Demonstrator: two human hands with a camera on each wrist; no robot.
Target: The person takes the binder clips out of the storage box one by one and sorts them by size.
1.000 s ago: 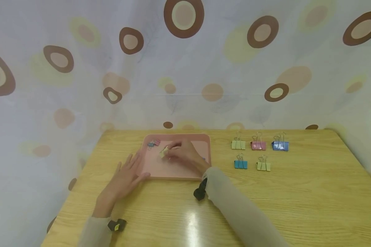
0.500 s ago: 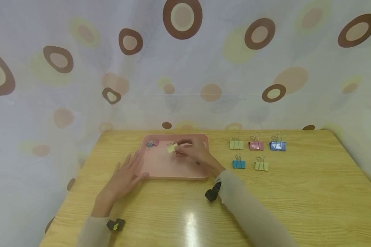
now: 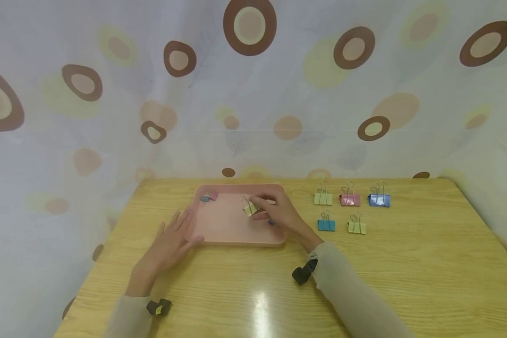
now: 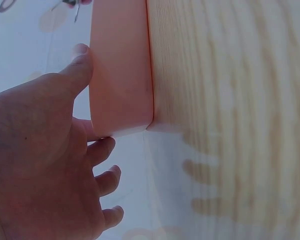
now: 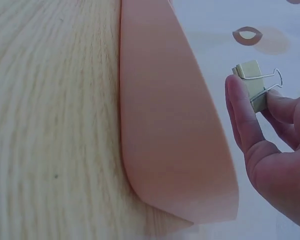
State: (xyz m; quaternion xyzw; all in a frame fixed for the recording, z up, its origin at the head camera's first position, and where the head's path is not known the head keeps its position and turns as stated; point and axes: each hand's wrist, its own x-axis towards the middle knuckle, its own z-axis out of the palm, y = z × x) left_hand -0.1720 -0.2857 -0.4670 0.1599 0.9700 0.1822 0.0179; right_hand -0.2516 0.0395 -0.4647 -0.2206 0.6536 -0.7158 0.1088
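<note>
Your right hand point(image 3: 276, 209) pinches a yellow binder clip point(image 3: 250, 209) between thumb and fingers, over the pink tray point(image 3: 228, 227), slightly toward two o'clock from its middle. Your left hand point(image 3: 166, 246), fingers extended and grasping nothing, touches the tray between eight and nine o'clock. Inside it, a pink clip point(image 3: 213, 195) and a teal clip point(image 3: 204, 199) lie at ten o'clock, a dark blue clip point(image 3: 272, 222) at four. Five larger clips point(image 3: 350, 201) sit in two rows on the bench point(image 3: 219, 286), toward three o'clock.
</note>
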